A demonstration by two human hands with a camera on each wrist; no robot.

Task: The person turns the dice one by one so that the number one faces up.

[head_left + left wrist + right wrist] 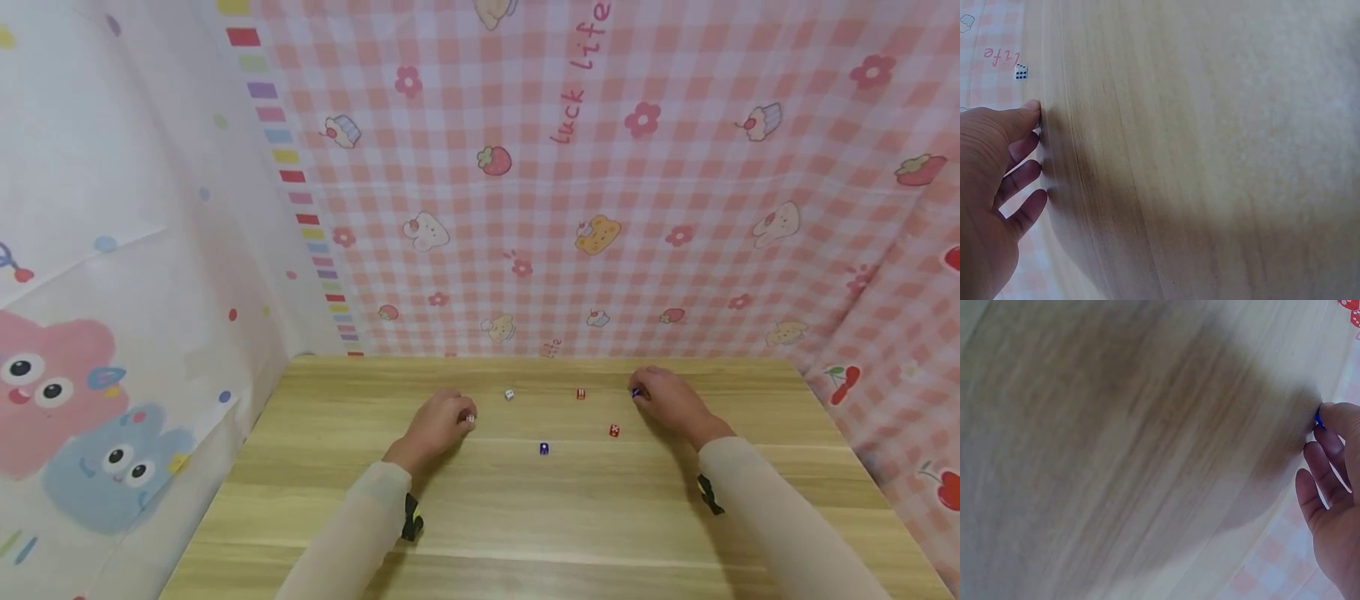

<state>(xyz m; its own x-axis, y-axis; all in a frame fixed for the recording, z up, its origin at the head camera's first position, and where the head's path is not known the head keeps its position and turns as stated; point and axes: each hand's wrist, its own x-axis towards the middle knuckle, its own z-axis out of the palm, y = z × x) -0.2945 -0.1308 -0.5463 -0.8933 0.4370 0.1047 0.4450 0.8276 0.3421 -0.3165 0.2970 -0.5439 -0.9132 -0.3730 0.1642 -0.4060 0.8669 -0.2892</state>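
At the table's left-centre, my left hand [438, 423] pinches a white die [470, 418] between thumb and forefinger, low at the wood. In the left wrist view the thumb mostly hides that die, and the other fingers [1021, 177] are spread and slightly bent. My right hand [670, 404], near the back edge, holds a blue die [1319, 419] by thumb and fingertip, close to the surface. Between the hands lie another white die [509, 394], a red die [581, 394], a second red die [614, 430] and a blue die [543, 448].
The wooden table [480, 533] meets a pink checked cloth [465, 275] hung behind it. A white patterned cloth [150, 292] hangs on the left, and more printed cloth [915, 350] on the right. Dark bands [412, 518] circle both sleeved wrists.
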